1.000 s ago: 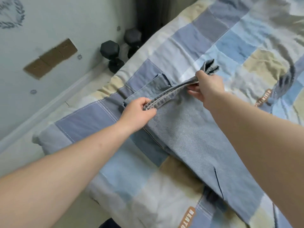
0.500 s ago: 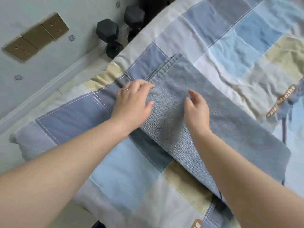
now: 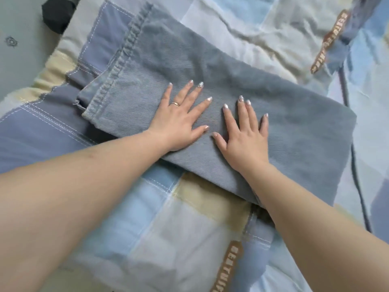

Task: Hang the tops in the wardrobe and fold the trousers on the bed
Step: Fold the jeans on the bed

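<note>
A pair of grey-blue denim trousers (image 3: 210,66) lies folded over on the patchwork bed cover (image 3: 151,224), its stitched hems stacked at the left end. My left hand (image 3: 179,119) lies flat on the denim with fingers spread, a ring on one finger. Just to its right, my right hand (image 3: 244,133) presses flat on the same layer, fingers straight. Both palms rest near the fold's front half. No tops and no wardrobe are in view.
A black dumbbell (image 3: 56,13) stands on the floor at the top left, beside the bed's edge. Pale floor (image 3: 16,66) runs along the left. The cover is rumpled at the back right, with a brown lettered patch (image 3: 328,43) there.
A second ago both hands pinched the hems and carried them over. The hems were laid down, and both hands now lie flat and spread on the folded denim, nearer the middle.
</note>
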The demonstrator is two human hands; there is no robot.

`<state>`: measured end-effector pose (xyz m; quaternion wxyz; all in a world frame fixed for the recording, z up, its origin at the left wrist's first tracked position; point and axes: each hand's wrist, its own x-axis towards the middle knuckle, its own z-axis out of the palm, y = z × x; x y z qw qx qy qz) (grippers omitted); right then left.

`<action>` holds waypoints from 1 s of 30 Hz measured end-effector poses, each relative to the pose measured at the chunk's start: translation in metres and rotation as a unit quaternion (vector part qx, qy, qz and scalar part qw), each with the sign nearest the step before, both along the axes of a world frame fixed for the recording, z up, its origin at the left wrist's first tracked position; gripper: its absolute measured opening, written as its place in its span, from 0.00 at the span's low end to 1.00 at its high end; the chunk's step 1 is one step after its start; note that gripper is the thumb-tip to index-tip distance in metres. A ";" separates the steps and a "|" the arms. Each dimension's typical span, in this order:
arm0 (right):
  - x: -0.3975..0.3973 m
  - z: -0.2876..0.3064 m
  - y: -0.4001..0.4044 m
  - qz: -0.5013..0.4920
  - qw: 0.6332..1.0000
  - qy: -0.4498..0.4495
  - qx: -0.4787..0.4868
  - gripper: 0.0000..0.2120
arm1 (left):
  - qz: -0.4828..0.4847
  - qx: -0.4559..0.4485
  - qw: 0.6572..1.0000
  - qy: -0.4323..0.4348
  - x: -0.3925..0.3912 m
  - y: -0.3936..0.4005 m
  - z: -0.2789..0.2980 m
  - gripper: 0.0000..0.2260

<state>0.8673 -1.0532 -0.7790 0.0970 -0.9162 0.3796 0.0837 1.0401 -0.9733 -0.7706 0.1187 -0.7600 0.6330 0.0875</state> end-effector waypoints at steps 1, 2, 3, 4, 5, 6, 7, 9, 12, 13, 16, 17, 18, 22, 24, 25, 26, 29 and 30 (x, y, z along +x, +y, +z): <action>-0.008 -0.002 -0.002 -0.002 1.000 0.006 -0.003 0.34 | 0.008 0.004 1.000 -0.011 0.007 0.003 -0.001 0.33; -0.018 -0.003 -0.005 -0.008 1.000 0.013 -0.004 0.35 | 0.015 0.009 1.000 -0.023 0.013 0.006 -0.003 0.34; -0.033 -0.004 -0.010 -0.019 1.000 0.017 -0.002 0.35 | 0.020 0.012 0.999 -0.038 0.014 0.005 -0.002 0.35; -0.039 -0.004 -0.011 -0.021 0.999 0.027 0.001 0.36 | 0.034 0.017 0.998 -0.047 0.022 0.010 -0.004 0.35; -0.053 -0.004 -0.014 -0.028 0.999 0.035 0.006 0.36 | 0.043 0.021 0.997 -0.056 0.022 0.009 -0.003 0.36; -0.063 -0.005 -0.016 -0.034 0.999 0.040 0.011 0.36 | 0.049 0.028 0.996 -0.063 0.023 0.011 -0.004 0.36; -0.078 -0.003 -0.020 -0.042 0.998 0.048 0.016 0.36 | 0.054 0.034 0.996 -0.067 0.019 0.009 -0.003 0.36; -0.102 -0.002 -0.023 -0.056 0.996 0.067 0.027 0.36 | 0.063 0.050 0.994 -0.070 0.014 0.007 -0.003 0.36; -0.127 0.000 -0.025 -0.069 0.994 0.068 0.055 0.35 | 0.097 0.080 0.989 -0.075 0.001 0.000 0.003 0.33; -0.132 0.002 -0.027 -0.078 0.994 0.040 0.068 0.34 | 0.114 0.078 0.988 -0.069 -0.008 -0.005 0.007 0.32; -0.145 0.011 -0.032 -0.168 0.976 -0.122 0.063 0.28 | 0.072 0.020 0.997 -0.006 -0.053 -0.019 0.024 0.29; -0.151 0.015 -0.035 -0.222 0.959 -0.168 0.056 0.27 | 0.003 -0.006 1.000 0.028 -0.074 -0.025 0.030 0.28; -0.166 0.017 -0.038 -0.274 0.940 -0.193 0.059 0.29 | -0.083 -0.029 0.994 0.068 -0.103 -0.032 0.034 0.27; -0.204 0.018 -0.058 -0.410 0.841 -0.226 0.272 0.30 | -0.315 -0.009 0.935 0.162 -0.208 -0.058 0.044 0.27; -0.217 0.019 -0.067 -0.471 0.756 -0.247 0.382 0.17 | -0.308 0.040 0.934 0.176 -0.251 -0.066 0.043 0.32; -0.219 0.019 -0.070 -0.500 0.713 -0.264 0.415 0.08 | -0.290 0.066 0.938 0.175 -0.267 -0.066 0.039 0.35; -0.221 0.020 -0.073 -0.518 0.675 -0.287 0.441 0.03 | -0.274 0.090 0.943 0.168 -0.279 -0.064 0.035 0.38; -0.220 0.019 -0.078 -0.514 0.616 -0.324 0.501 0.10 | -0.254 0.133 0.950 0.122 -0.284 -0.050 0.015 0.44; -0.217 0.018 -0.078 -0.512 0.612 -0.326 0.506 0.09 | -0.250 0.136 0.952 0.112 -0.279 -0.046 0.008 0.45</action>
